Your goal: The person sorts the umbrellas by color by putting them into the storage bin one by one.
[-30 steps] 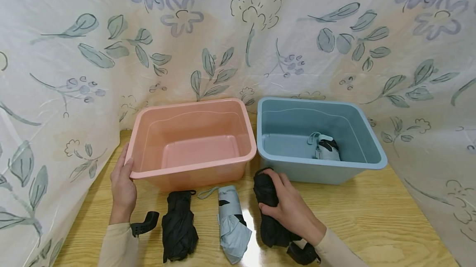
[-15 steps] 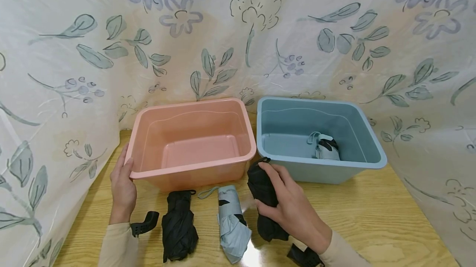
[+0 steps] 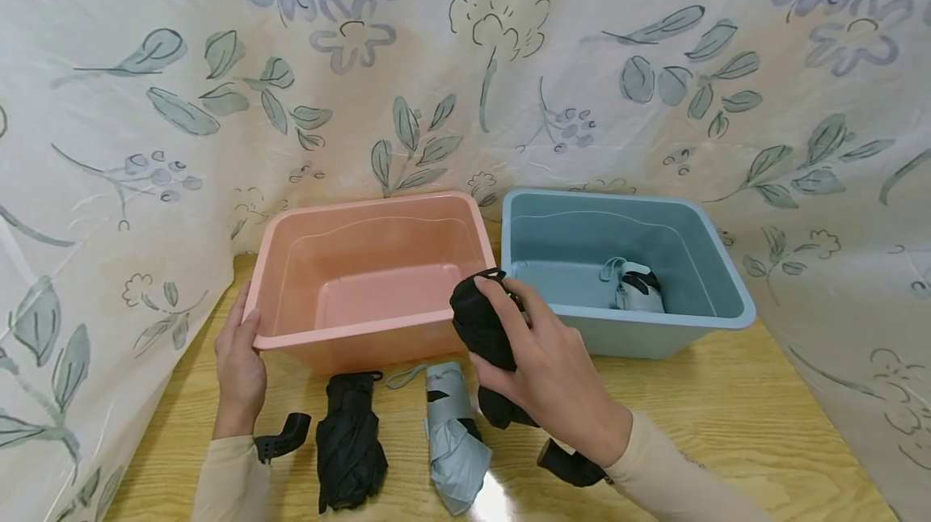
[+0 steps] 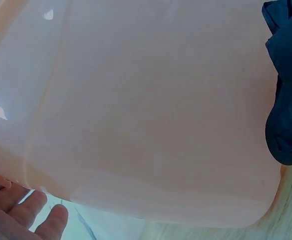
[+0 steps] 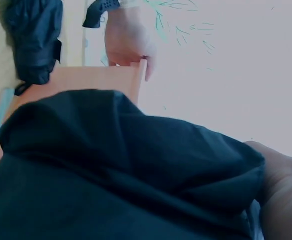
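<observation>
In the head view my right hand (image 3: 560, 368) grips a folded black umbrella (image 3: 480, 320), raised and tilted in front of the gap between two bins. Its upper end overlaps the near right corner of the pink bin (image 3: 305, 336). Dark umbrella cloth (image 5: 126, 165) fills much of the right wrist view. My left hand (image 3: 240, 360) holds the pink bin's left rim at the near corner; several of its fingertips (image 4: 53, 220) show past the bin's edge in the left wrist view. Another folded black umbrella (image 3: 351, 441) and a light blue one (image 3: 454, 441) lie on the table before the pink bin.
A blue bin (image 3: 625, 332) stands right of the pink one, with a light blue folded umbrella (image 3: 642, 289) inside. The wooden table (image 3: 727, 425) extends to the right. A floral sheet (image 3: 465, 102) hangs behind and along both sides.
My right hand has lifted the black umbrella off the table and carried it up and left, toward the pink bin. My left hand has stayed in place.
</observation>
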Demonstrator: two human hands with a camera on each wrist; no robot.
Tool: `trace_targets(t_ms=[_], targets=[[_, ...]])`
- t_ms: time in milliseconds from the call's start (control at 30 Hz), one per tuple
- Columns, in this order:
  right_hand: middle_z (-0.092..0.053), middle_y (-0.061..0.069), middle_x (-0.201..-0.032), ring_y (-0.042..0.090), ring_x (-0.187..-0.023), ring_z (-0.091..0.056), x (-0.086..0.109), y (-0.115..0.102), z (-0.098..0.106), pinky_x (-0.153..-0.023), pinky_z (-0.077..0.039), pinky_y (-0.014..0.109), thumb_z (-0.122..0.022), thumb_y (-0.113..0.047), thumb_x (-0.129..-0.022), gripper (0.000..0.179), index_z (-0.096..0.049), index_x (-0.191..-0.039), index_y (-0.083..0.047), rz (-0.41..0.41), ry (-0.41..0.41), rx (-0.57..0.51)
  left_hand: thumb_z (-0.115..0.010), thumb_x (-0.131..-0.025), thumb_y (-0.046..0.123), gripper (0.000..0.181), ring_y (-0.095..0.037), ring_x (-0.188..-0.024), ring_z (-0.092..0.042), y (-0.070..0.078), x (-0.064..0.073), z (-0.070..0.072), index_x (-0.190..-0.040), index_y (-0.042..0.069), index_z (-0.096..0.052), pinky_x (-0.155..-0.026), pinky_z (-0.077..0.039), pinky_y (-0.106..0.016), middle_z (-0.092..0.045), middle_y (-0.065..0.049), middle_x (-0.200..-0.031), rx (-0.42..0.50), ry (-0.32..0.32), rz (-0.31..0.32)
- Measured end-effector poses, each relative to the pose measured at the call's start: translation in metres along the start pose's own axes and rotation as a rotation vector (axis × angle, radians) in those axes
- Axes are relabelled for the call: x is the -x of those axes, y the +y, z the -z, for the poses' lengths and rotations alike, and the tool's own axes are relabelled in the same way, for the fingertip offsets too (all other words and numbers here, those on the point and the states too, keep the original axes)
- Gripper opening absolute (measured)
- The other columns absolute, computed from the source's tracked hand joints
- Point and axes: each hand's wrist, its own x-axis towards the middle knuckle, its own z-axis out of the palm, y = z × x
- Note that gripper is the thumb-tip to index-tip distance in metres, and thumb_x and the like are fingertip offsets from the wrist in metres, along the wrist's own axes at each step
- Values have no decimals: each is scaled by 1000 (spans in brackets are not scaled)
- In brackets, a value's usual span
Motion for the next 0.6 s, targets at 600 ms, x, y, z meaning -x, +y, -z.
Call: trace_targets(t_ms=[600], targets=[[-50, 24, -133, 34, -91, -65, -95, 4, -4, -70, -58, 47, -82, -24, -86, 82, -37, -152, -9, -5, 28, 10, -32, -110, 25, 49, -23, -144, -36, -1, 0, 0, -159, 23, -36, -118, -29, -35, -34, -3, -163, -3, 5, 6]])
